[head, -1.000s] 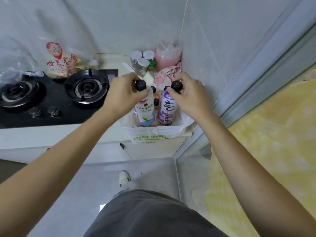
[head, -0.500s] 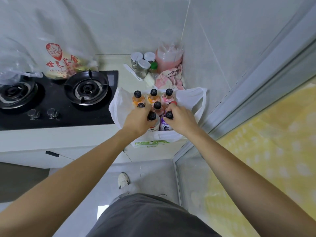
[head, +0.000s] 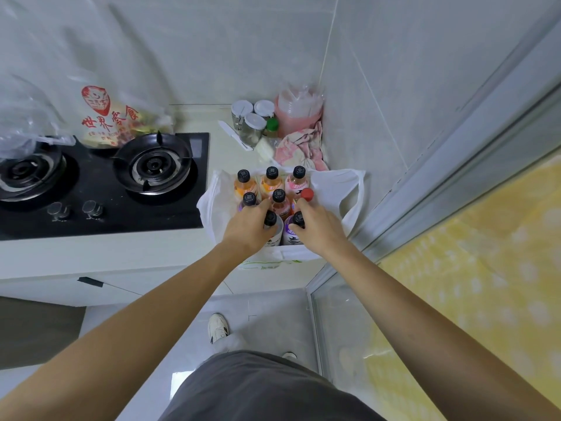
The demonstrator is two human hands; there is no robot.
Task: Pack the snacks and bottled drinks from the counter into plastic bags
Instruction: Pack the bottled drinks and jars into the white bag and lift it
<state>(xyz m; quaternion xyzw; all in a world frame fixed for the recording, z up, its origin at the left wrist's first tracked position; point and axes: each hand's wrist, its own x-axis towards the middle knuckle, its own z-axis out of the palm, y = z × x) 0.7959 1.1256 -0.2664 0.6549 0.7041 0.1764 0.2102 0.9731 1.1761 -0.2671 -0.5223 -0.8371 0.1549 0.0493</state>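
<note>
A white plastic bag (head: 337,189) lies open on the counter's right end, with several bottled drinks standing upright inside. Along its far side stand two orange bottles (head: 244,185) and a pink one (head: 297,180); a red-capped bottle (head: 306,194) stands mid-right. My left hand (head: 247,229) grips the neck of a white-labelled bottle (head: 271,235) at the bag's near edge. My right hand (head: 315,226) grips the neck of a purple-labelled bottle (head: 293,230) beside it. Both bottles stand low in the bag.
A black two-burner gas hob (head: 100,183) fills the counter to the left. Behind it leans a snack bag with red print (head: 109,120) and a clear bag (head: 24,123). Jars (head: 252,123), a pink container (head: 299,112) and a cloth (head: 300,147) crowd the corner. A glass partition (head: 425,208) stands right.
Both hands have lowered their bottles from above the bag down into its near side. Since half a second ago they have hardly moved.
</note>
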